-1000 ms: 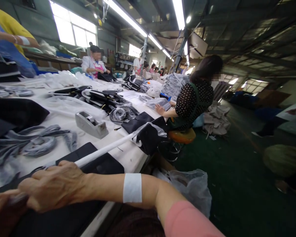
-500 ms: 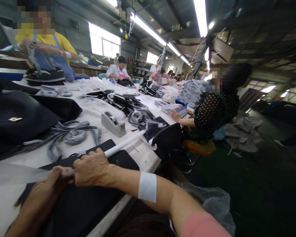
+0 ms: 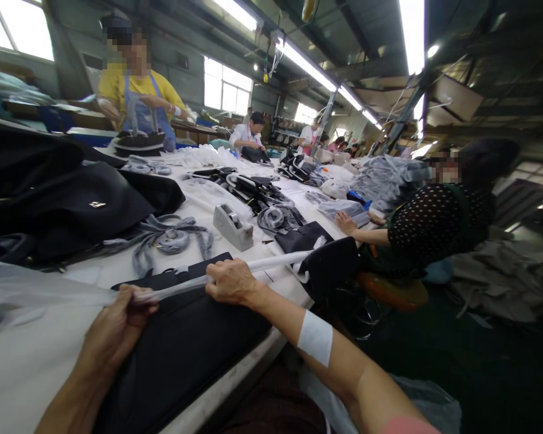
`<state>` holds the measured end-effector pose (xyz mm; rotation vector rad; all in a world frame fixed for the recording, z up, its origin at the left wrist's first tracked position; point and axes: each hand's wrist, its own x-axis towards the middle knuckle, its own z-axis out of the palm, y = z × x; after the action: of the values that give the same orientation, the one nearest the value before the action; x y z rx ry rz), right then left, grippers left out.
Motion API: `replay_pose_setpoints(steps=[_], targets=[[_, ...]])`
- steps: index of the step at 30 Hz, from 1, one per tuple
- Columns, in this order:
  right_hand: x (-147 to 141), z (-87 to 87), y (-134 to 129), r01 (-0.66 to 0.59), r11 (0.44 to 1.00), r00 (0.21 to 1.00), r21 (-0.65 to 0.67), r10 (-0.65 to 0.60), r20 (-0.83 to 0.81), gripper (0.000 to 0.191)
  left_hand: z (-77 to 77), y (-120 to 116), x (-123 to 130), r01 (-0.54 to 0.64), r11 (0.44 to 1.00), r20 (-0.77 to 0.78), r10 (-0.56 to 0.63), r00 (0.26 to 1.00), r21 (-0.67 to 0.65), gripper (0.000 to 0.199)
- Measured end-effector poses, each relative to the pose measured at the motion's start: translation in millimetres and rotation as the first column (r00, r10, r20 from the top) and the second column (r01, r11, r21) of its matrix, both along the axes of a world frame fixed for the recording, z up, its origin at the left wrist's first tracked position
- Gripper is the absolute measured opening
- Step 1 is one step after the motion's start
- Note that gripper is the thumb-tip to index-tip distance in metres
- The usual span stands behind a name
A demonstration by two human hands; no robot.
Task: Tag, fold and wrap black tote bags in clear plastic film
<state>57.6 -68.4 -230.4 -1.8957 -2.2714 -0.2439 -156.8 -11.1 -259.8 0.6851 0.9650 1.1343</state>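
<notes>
Your left hand (image 3: 117, 319) and right hand (image 3: 230, 283) are apart, both clamped on clear plastic film (image 3: 40, 292) twisted thin, above a smooth black panel (image 3: 181, 343)

One bare left hand (image 3: 115, 319), one bare right hand (image 3: 230, 283); one long white strap (image 3: 276, 260); one grey tape dispenser (image 3: 233, 227); one coil of grey webbing (image 3: 172, 241); one round orange stool (image 3: 391, 290); one co-worker in a yellow shirt (image 3: 117, 87); one co-worker in a black polka-dot blouse (image 3: 438, 226).

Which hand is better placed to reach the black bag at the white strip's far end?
Right, probably: the right hand grips the strip close to the black bag, while the left hand holds it farther back.
</notes>
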Motion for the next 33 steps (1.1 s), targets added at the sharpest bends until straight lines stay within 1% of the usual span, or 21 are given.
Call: replay_pose_setpoints(steps=[2, 4, 6, 7, 8, 9, 10, 11, 13, 14, 15, 16, 17, 20, 24, 27, 28, 30, 31, 32, 33], targets=[[14, 2.7, 2, -0.016, 1.000, 1.000, -0.007, 0.016, 0.016, 0.028, -4.8, 2, -1, 0.064, 0.997, 0.018, -0.064, 0.998, 0.042, 0.029], [21, 7.9, 8, -0.036, 0.999, 0.999, -0.005, 0.036, 0.034, 0.033, -11.3, 3, -2, 0.264, 0.957, -0.069, -0.257, 0.964, 0.123, 0.054], [18, 13.0, 17, -0.076, 0.997, 0.996, -0.001, 0.076, 0.054, 0.035, -15.0, 1, -2, 0.504, 0.835, -0.305, -0.431, 0.849, 0.222, 0.064], [12, 14.5, 22, -0.107, 0.994, 0.992, -0.003, 0.107, 0.064, 0.034, -15.1, -1, -3, 0.579, 0.770, -0.449, -0.432, 0.783, 0.268, 0.064], [4, 15.0, 28, -0.142, 0.990, 0.987, -0.009, 0.142, 0.076, 0.031, -14.0, -3, -3, 0.605, 0.728, -0.570, -0.361, 0.738, 0.323, 0.061], [-7, 14.3, 33, -0.181, 0.983, 0.979, -0.017, 0.181, 0.088, 0.025, -12.3, -5, -3, 0.579, 0.707, -0.650, -0.222, 0.727, 0.407, 0.057], [-18, 12.5, 38, -0.222, 0.975, 0.970, -0.030, 0.224, 0.098, 0.020, -10.5, -7, -2, 0.509, 0.686, -0.679, -0.029, 0.733, 0.521, 0.051], [-30, 9.9, 42, -0.265, 0.963, 0.958, -0.049, 0.269, 0.102, 0.016, -9.2, -9, -2, 0.423, 0.637, -0.659, 0.182, 0.730, 0.644, 0.046], [-52, 3.8, 48, -0.342, 0.934, 0.934, -0.099, 0.349, 0.070, 0.016, -9.7, -8, 0, 0.338, 0.457, -0.553, 0.508, 0.661, 0.823, 0.040], [-60, 1.3, 50, -0.369, 0.922, 0.926, -0.121, 0.375, 0.036, 0.018, -11.8, -6, 1, 0.361, 0.378, -0.522, 0.595, 0.611, 0.853, 0.042], [-67, -0.3, 52, -0.386, 0.912, 0.921, -0.139, 0.390, -0.001, 0.020, -14.9, -4, 2, 0.410, 0.345, -0.531, 0.638, 0.557, 0.844, 0.046], [-70, -0.8, 53, -0.395, 0.906, 0.918, -0.150, 0.394, -0.034, 0.021, -18.4, -1, 3, 0.460, 0.357, -0.570, 0.646, 0.507, 0.813, 0.052], [-70, -0.2, 54, -0.392, 0.907, 0.920, -0.157, 0.388, -0.055, 0.023, -21.8, 1, 3, 0.499, 0.396, -0.623, 0.631, 0.463, 0.771, 0.056], [-54, 7.4, 53, -0.338, 0.925, 0.941, -0.172, 0.334, -0.054, 0.022, -26.0, 0, 4, 0.561, 0.543, -0.776, 0.511, 0.370, 0.625, 0.061], [4, 24.1, 39, -0.257, 0.940, 0.966, -0.225, 0.257, -0.034, 0.038, -16.3, -11, 3, 0.579, 0.702, -0.910, 0.316, 0.269, 0.415, 0.045], [61, 37.1, 18, -0.129, 0.966, 0.991, -0.223, 0.131, -0.004, 0.042, -9.8, -14, 4, 0.504, 0.798, -0.942, 0.241, 0.233, 0.329, 0.052], [78, 40.4, 11, -0.084, 0.975, 0.996, -0.206, 0.089, 0.011, 0.043, -9.2, -13, 5, 0.501, 0.798, -0.938, 0.236, 0.252, 0.336, 0.056], [103, 43.7, 0, -0.024, 0.983, 0.999, -0.184, 0.031, 0.034, 0.042, -9.8, -11, 8, 0.536, 0.732, -0.900, 0.260, 0.350, 0.420, 0.062], [108, 43.5, -5, -0.005, 0.983, 0.999, -0.183, 0.013, 0.045, 0.042, -10.7, -10, 9, 0.556, 0.688, -0.873, 0.262, 0.411, 0.468, 0.063], [110, 42.1, -8, 0.002, 0.982, 0.999, -0.187, 0.008, 0.053, 0.043, -11.4, -8, 10, 0.546, 0.667, -0.840, 0.238, 0.488, 0.506, 0.063], [107, 39.8, -10, -0.007, 0.982, 0.998, -0.191, 0.019, 0.057, 0.043, -11.9, -7, 12, 0.518, 0.678, -0.804, 0.186, 0.565, 0.522, 0.060]])
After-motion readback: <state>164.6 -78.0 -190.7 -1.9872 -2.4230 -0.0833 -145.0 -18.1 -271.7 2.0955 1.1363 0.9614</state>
